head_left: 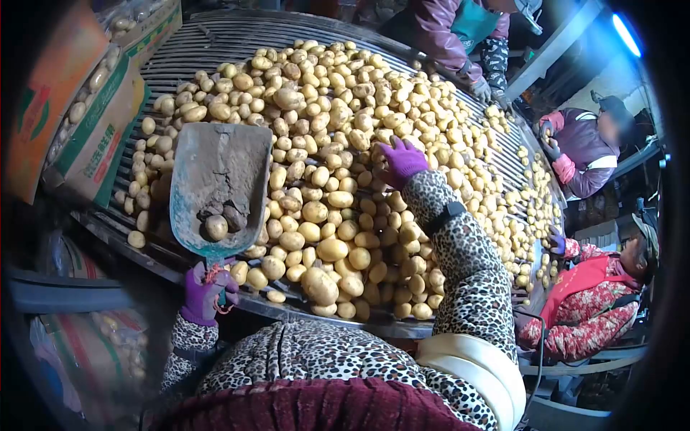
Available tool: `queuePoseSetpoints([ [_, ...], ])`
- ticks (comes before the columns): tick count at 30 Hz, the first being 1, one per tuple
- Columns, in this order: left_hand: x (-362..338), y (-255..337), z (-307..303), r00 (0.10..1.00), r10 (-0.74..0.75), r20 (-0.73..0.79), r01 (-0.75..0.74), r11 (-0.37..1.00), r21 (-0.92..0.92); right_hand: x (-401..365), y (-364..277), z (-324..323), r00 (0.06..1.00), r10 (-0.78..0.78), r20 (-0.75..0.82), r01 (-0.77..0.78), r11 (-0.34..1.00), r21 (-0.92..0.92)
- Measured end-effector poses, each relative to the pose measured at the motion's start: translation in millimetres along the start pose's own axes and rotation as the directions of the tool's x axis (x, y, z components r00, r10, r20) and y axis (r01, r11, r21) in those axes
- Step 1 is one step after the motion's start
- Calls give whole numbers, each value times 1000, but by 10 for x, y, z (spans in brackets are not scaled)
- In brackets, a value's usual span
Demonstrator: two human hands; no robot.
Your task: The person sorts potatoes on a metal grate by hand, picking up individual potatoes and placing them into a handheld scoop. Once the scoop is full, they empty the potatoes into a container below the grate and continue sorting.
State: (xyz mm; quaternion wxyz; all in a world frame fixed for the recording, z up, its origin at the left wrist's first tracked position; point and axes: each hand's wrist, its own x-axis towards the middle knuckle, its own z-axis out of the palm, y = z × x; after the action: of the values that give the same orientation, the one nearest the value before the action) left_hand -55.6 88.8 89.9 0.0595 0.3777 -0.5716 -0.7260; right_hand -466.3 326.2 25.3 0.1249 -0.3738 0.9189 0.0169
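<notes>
My left hand (204, 293), in a purple glove, is closed around the handle of a dirt-caked teal scoop (183, 208). A potato (215, 228) and some dark clods (236, 214) lie in the scoop near its handle end. Its pan rests over the left part of a wide heap of yellow potatoes (316, 212). My right hand (402, 161), also in a purple glove, reaches into the middle of the heap. Its fingers are spread over the potatoes, and I see nothing gripped in them; the fingertips are partly hidden.
The potatoes lie on a slatted metal table (208, 36). Cardboard boxes (108, 136) with bagged potatoes stand at the left. Three other people are around the table: one person (438, 29) at the far side, a second (586, 147) at the right, a third (582, 302) in a red apron.
</notes>
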Motion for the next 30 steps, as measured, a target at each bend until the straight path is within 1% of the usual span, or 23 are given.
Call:
queuePoseSetpoints([
  [3, 93, 31, 61, 999, -41, 15, 40, 998, 58, 468, 79, -110, 995, 92, 30, -91, 995, -31],
  [4, 100, 47, 70, 998, -56, 25, 56, 998, 15, 625, 91, -154, 987, 149, 60, -149, 989, -5],
  [5, 43, 29, 100, 999, -41, 11, 40, 998, 48, 1016, 339, 181, 993, 111, 42, -105, 987, -124],
  [7, 69, 21, 100, 998, -65, 3, 65, 994, 89, 1221, 322, 105, 993, 111, 40, -99, 968, -229],
  [8, 94, -30, 74, 997, -80, -3, 80, 994, 77, 1227, 298, -5, 994, 101, 44, -89, 973, -214],
  [10, 114, -120, -1, 994, -107, -11, 108, 993, 51, 1360, 259, -249, 983, 116, 139, -110, 993, -51],
  [11, 122, -149, 5, 994, -105, -18, 106, 993, 46, 1445, 268, -322, 982, 118, 150, -118, 993, -14],
  [12, 67, -145, -24, 997, -73, -20, 74, 995, 68, 1395, 290, -340, 981, 127, 147, -131, 991, 18],
  [14, 101, -110, -26, 997, -76, -29, 78, 994, 78, 1492, 351, -392, 982, 126, 137, -129, 991, 16],
  [18, 118, -163, -37, 993, -115, -17, 116, 989, 95, 1361, 635, -404, 984, 147, 100, -145, 989, -28],
  [19, 126, -287, -118, 998, -67, -4, 67, 992, 109, 1161, 683, -416, 983, 168, 72, -166, 986, -30],
  [22, 150, -276, -107, 996, -85, -8, 85, 995, 47, 816, 881, -379, 970, 225, 93, -221, 974, -56],
  [25, 140, -156, -51, 999, -37, 38, 35, 997, 65, 484, 957, -398, 951, 282, 124, -275, 959, -72],
  [28, 136, -169, -95, 996, -29, 79, 29, 1000, 8, 222, 804, -474, 920, 343, 188, -336, 939, -68],
  [30, 114, -132, -148, 997, -43, 62, 41, 999, 29, 201, 530, -549, 896, 363, 254, -364, 930, -47],
])
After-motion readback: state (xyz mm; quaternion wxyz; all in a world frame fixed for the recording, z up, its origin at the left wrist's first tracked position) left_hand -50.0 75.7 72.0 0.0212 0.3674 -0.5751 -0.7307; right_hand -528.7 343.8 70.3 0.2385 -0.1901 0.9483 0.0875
